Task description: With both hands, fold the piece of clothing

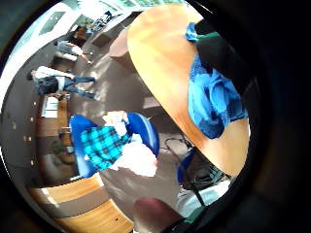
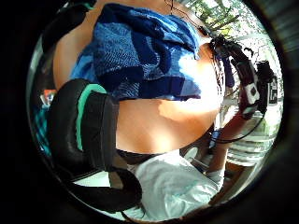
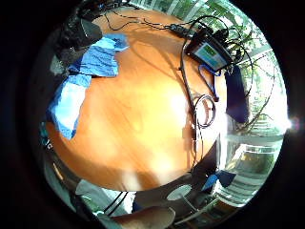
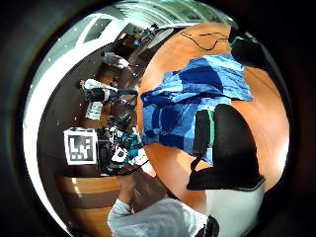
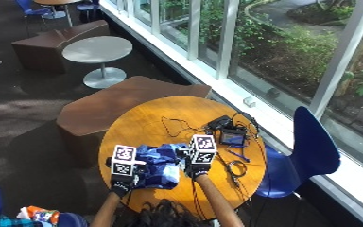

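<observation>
A: Two hands on it, outside view first: blue garment bunched on the round tabletop near the person's edge. left hand at its left side, right hand at its right side. Can't tell contact there, fingers hidden under the gloves

B: Fold status?

A: My read: early. Cloth is rumpled, no flat layer, no clean edge. Spreading and all the folds still left

B: Orientation?

A: Long axis looks roughly hand to hand, across the person. Can't say which end is collar or hem

B: Left palm views?

A: Little finger side: garment heaped on the tabletop, off past the edge a blue chair with plaid cloth. Thumb side: garment close ahead, left fingers curled in front of the lens, nothing visibly in them. The other hand hangs past the cloth

B: Right palm views?

A: Little finger side: mostly bare tabletop, garment off at one side, cables and a small screen device at the far side. Thumb side: garment spread in ridges, right fingers bent over its near edge; grip not confirmed
</observation>
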`<state>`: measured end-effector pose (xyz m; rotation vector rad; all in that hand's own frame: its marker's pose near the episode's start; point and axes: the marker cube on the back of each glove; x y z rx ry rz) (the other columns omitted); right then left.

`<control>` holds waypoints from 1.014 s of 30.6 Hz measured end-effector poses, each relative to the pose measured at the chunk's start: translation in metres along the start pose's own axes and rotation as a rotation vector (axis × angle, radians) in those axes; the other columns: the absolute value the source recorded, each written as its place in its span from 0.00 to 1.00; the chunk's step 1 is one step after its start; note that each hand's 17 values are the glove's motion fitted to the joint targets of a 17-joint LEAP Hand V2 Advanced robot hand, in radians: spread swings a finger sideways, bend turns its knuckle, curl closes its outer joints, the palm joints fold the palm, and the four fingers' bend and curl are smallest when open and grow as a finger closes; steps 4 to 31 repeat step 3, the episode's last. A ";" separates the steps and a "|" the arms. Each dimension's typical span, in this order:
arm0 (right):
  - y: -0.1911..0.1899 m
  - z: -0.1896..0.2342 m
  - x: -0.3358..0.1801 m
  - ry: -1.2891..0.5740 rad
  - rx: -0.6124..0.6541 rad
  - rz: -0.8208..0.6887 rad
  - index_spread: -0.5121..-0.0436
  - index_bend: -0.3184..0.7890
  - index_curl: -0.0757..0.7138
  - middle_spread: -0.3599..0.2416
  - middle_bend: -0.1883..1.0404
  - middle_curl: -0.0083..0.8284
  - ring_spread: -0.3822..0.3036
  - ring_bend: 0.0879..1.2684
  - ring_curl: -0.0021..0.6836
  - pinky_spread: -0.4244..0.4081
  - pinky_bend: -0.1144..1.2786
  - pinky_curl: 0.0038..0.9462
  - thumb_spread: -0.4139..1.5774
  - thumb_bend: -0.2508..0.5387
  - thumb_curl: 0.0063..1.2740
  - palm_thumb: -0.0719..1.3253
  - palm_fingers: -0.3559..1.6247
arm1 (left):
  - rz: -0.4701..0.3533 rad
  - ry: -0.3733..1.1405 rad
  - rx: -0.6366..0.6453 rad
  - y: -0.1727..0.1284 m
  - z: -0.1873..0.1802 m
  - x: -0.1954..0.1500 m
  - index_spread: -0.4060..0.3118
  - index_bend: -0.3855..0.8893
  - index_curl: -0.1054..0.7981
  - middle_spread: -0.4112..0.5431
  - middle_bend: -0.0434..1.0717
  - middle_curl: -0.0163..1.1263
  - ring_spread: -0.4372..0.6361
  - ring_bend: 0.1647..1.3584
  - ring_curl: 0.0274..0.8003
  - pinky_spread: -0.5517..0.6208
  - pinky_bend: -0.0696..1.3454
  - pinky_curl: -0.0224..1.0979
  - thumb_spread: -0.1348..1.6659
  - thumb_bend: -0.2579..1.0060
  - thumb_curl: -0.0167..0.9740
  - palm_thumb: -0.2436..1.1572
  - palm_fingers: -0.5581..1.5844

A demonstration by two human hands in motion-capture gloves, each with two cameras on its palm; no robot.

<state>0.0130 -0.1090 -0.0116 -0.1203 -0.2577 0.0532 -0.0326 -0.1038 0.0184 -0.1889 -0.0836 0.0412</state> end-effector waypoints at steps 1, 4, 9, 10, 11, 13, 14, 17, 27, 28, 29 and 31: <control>0.004 -0.003 0.002 0.033 0.014 0.006 0.46 0.45 0.50 0.45 0.30 0.50 0.45 0.16 0.49 0.57 0.33 0.33 0.82 0.29 0.39 0.59 0.53 | 0.006 -0.036 -0.004 0.000 -0.003 0.007 0.40 0.41 0.50 0.40 0.21 0.37 0.52 0.29 0.38 0.63 0.31 0.36 0.87 0.23 0.23 0.30 0.50; 0.008 -0.005 0.002 0.070 0.028 0.009 0.46 0.44 0.50 0.45 0.30 0.49 0.47 0.15 0.49 0.60 0.32 0.33 0.83 0.28 0.38 0.57 0.52 | 0.016 -0.067 -0.006 0.000 -0.006 0.015 0.40 0.41 0.49 0.40 0.20 0.37 0.51 0.29 0.38 0.63 0.31 0.36 0.86 0.22 0.23 0.29 0.50; 0.008 -0.005 0.002 0.070 0.028 0.009 0.46 0.44 0.50 0.45 0.30 0.49 0.47 0.15 0.49 0.60 0.32 0.33 0.83 0.28 0.38 0.57 0.52 | 0.016 -0.067 -0.006 0.000 -0.006 0.015 0.40 0.41 0.49 0.40 0.20 0.37 0.51 0.29 0.38 0.63 0.31 0.36 0.86 0.22 0.23 0.29 0.50; 0.008 -0.005 0.002 0.070 0.028 0.009 0.46 0.44 0.50 0.45 0.30 0.49 0.47 0.15 0.49 0.60 0.32 0.33 0.83 0.28 0.38 0.57 0.52 | 0.016 -0.067 -0.006 0.000 -0.006 0.015 0.40 0.41 0.49 0.40 0.20 0.37 0.51 0.29 0.38 0.63 0.31 0.36 0.86 0.22 0.23 0.29 0.50; 0.008 -0.005 0.002 0.070 0.028 0.009 0.46 0.44 0.50 0.45 0.30 0.49 0.47 0.15 0.49 0.60 0.32 0.33 0.83 0.28 0.38 0.57 0.52 | 0.016 -0.067 -0.006 0.000 -0.006 0.015 0.40 0.41 0.49 0.40 0.20 0.37 0.51 0.29 0.38 0.63 0.31 0.36 0.86 0.22 0.23 0.29 0.50; 0.008 -0.005 0.002 0.070 0.028 0.009 0.46 0.44 0.50 0.45 0.30 0.49 0.47 0.15 0.49 0.60 0.32 0.33 0.83 0.28 0.38 0.57 0.52 | 0.016 -0.067 -0.006 0.000 -0.006 0.015 0.40 0.41 0.49 0.40 0.20 0.37 0.51 0.29 0.38 0.63 0.31 0.36 0.86 0.22 0.23 0.29 0.50; 0.008 -0.005 0.002 0.070 0.028 0.009 0.46 0.44 0.50 0.45 0.30 0.49 0.47 0.15 0.49 0.60 0.32 0.33 0.83 0.28 0.38 0.57 0.52 | 0.016 -0.067 -0.006 0.000 -0.006 0.015 0.40 0.41 0.49 0.40 0.20 0.37 0.51 0.29 0.38 0.63 0.31 0.36 0.86 0.22 0.23 0.29 0.50; 0.008 -0.005 0.002 0.070 0.028 0.009 0.46 0.44 0.50 0.45 0.30 0.49 0.47 0.15 0.49 0.60 0.32 0.33 0.83 0.28 0.38 0.57 0.52 | 0.016 -0.067 -0.006 0.000 -0.006 0.015 0.40 0.41 0.49 0.40 0.20 0.37 0.51 0.29 0.38 0.63 0.31 0.36 0.86 0.22 0.23 0.29 0.50; 0.008 -0.005 0.002 0.070 0.028 0.009 0.46 0.44 0.50 0.45 0.30 0.49 0.47 0.15 0.49 0.60 0.32 0.33 0.83 0.28 0.38 0.57 0.52 | 0.016 -0.067 -0.006 0.000 -0.006 0.015 0.40 0.41 0.49 0.40 0.20 0.37 0.51 0.29 0.38 0.63 0.31 0.36 0.86 0.22 0.23 0.29 0.50; 0.008 -0.005 0.002 0.070 0.028 0.009 0.46 0.44 0.50 0.45 0.30 0.49 0.47 0.15 0.49 0.60 0.32 0.33 0.83 0.28 0.38 0.57 0.52 | 0.016 -0.067 -0.006 0.000 -0.006 0.015 0.40 0.41 0.49 0.40 0.20 0.37 0.51 0.29 0.38 0.63 0.31 0.36 0.86 0.22 0.23 0.29 0.50; 0.008 -0.005 0.002 0.070 0.028 0.009 0.46 0.44 0.50 0.45 0.30 0.49 0.47 0.15 0.49 0.60 0.32 0.33 0.83 0.28 0.38 0.57 0.52 | 0.016 -0.067 -0.006 0.000 -0.006 0.015 0.40 0.41 0.49 0.40 0.20 0.37 0.51 0.29 0.38 0.63 0.31 0.36 0.86 0.22 0.23 0.29 0.50; 0.008 -0.005 0.002 0.070 0.028 0.009 0.46 0.44 0.50 0.45 0.30 0.49 0.47 0.15 0.49 0.60 0.32 0.33 0.83 0.28 0.38 0.57 0.52 | 0.016 -0.067 -0.006 0.000 -0.006 0.015 0.40 0.41 0.49 0.40 0.20 0.37 0.51 0.29 0.38 0.63 0.31 0.36 0.86 0.22 0.23 0.29 0.50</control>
